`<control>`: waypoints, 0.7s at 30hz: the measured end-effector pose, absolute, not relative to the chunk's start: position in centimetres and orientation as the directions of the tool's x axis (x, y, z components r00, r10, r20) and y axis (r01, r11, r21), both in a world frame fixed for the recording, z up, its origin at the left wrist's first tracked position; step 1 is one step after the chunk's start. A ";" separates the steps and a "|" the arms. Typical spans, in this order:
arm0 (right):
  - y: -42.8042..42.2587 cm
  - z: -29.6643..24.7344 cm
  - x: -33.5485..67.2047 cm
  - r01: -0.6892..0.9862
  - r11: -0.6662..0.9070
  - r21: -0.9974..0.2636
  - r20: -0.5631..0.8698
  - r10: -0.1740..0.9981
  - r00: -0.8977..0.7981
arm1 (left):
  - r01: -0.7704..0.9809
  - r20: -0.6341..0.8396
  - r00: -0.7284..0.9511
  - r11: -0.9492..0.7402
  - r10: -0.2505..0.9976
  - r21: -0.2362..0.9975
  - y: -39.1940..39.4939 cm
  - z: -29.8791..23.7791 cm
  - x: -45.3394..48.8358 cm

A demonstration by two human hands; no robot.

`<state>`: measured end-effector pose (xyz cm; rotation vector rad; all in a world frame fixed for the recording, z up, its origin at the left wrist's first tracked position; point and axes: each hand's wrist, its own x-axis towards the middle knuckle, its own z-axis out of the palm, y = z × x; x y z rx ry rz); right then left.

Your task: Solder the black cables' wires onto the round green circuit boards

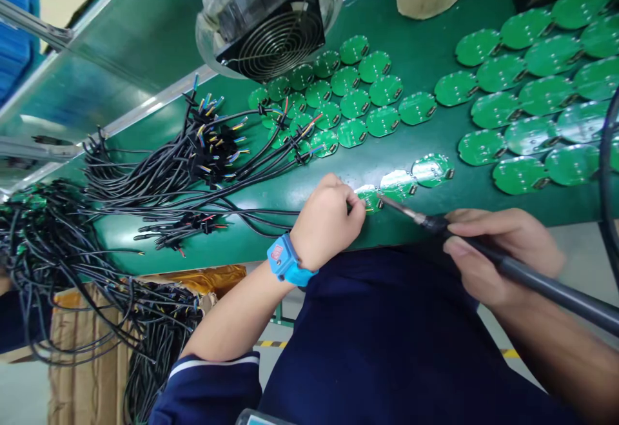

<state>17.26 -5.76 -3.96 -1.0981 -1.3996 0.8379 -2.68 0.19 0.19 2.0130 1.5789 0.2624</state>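
My left hand (325, 224), with a blue wrist strap (285, 260) at its wrist, is closed in a pinch at the near edge of the bench. A black cable (264, 212) runs into it from the left; the pinched end is mostly hidden by the fingers. Just beyond the fingertips lies a round green circuit board (368, 198), partly covered by the hand. My right hand (505, 247) grips a soldering iron (488, 254), its tip at the right edge of that board. Two more boards, a middle one (398, 185) and a right one (432, 170), continue the row.
Rows of green boards (546, 96) cover the right side, with another group (355, 102) behind my hands. Black cables (145, 170) with bared coloured wires are heaped at left. A fan (278, 31) stands at the back. A black cord (608, 173) hangs at far right.
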 end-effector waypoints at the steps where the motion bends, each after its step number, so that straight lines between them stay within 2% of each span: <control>1: -5.6 -3.9 17.5 0.141 0.329 -0.934 0.342 0.937 0.076 | 0.834 -0.199 0.287 -0.142 0.937 0.533 0.3 0.3 -2.6; 5: -4.7 -4.0 18.7 0.126 0.311 -0.942 0.327 0.935 0.135 | 0.862 -0.257 0.292 -0.138 0.921 0.487 0.3 0.7 -2.5; 7: -4.3 -4.3 19.1 0.158 0.309 -0.938 0.335 0.924 0.183 | 0.872 -0.229 0.312 -0.182 0.922 0.454 0.4 0.8 -2.8; 10: -4.0 -4.9 19.2 0.207 0.294 -0.933 0.345 0.895 0.284 | 0.887 -0.012 0.276 -0.250 0.961 0.387 1.4 0.5 -4.4; 13: -3.9 -5.2 19.1 0.214 0.263 -0.941 0.320 0.897 0.306 | 0.943 0.246 0.189 -0.246 0.951 0.226 3.8 -0.3 -6.9; 16: -3.9 -5.2 19.0 0.179 0.274 -0.945 0.317 0.901 0.295 | 0.941 0.295 0.267 -0.314 0.917 0.123 5.8 -0.8 -8.9; 18: -4.0 -5.1 19.2 0.130 0.299 -0.945 0.325 0.901 0.287 | 0.903 0.319 0.327 -0.394 0.889 0.171 6.1 -0.4 -9.1; 21: -4.4 -5.0 19.8 0.049 0.331 -0.942 0.332 0.908 0.256 | 0.818 0.429 0.318 -0.473 0.846 0.328 4.4 0.6 -7.4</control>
